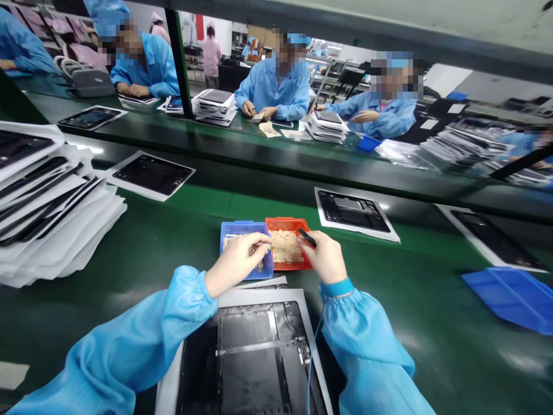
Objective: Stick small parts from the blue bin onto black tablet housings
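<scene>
My left hand [240,257] is over the blue bin [226,230], thumb and fingertips pinched together; a tiny piece seems to be at the tips, too small to name. My right hand [325,256] grips black tweezers [307,237] at the right side of the red bin [286,221]. Many small tan pieces [285,246] lie in that red bin. Right below my hands rests a black tablet housing [250,357] on white paper, its inside facing up, with a thin strip across it. A blue wrist strap [338,287] with a cord circles my right wrist.
At the left stands a tall stack of paper-wrapped panels [60,213]. More housings on paper, one left [151,173] and one right [354,212], lie along the far strip of the green bench. A blue tray [514,297] sits right. Across a divider, co-workers [276,86] sit.
</scene>
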A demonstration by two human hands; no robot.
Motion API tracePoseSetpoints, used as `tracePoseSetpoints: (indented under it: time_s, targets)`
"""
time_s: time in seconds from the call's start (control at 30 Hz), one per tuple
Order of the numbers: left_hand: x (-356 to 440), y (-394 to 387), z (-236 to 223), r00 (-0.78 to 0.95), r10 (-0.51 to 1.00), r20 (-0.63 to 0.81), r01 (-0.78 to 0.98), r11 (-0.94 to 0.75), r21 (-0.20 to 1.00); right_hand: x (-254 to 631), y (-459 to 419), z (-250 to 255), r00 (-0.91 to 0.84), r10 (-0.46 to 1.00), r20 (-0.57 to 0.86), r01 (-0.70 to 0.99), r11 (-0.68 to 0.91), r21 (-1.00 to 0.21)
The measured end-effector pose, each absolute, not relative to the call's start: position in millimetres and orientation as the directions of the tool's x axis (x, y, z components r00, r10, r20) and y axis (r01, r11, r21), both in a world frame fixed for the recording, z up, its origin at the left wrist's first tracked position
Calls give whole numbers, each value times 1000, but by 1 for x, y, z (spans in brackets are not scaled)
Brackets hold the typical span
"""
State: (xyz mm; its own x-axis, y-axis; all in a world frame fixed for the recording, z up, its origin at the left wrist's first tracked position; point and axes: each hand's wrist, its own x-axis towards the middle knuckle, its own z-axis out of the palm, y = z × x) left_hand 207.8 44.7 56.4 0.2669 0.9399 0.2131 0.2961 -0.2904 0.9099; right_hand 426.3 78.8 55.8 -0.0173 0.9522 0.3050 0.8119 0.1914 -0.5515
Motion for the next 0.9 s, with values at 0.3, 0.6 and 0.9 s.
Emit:
tracePoseSetpoints:
  time_s: [0.3,0.6,0.9]
  targets:
    - [217,37,53,307,923,232,231,-309,923,398,39,87,-205,950,238,633,314,-708]
    - [217,38,58,317,913,258,303,-355,884,388,35,84,-144,981,132,509,188,-840]
    - [213,53,53,252,931,263,469,-355,809,392,65,62,-68,983,172,556,181,-811]
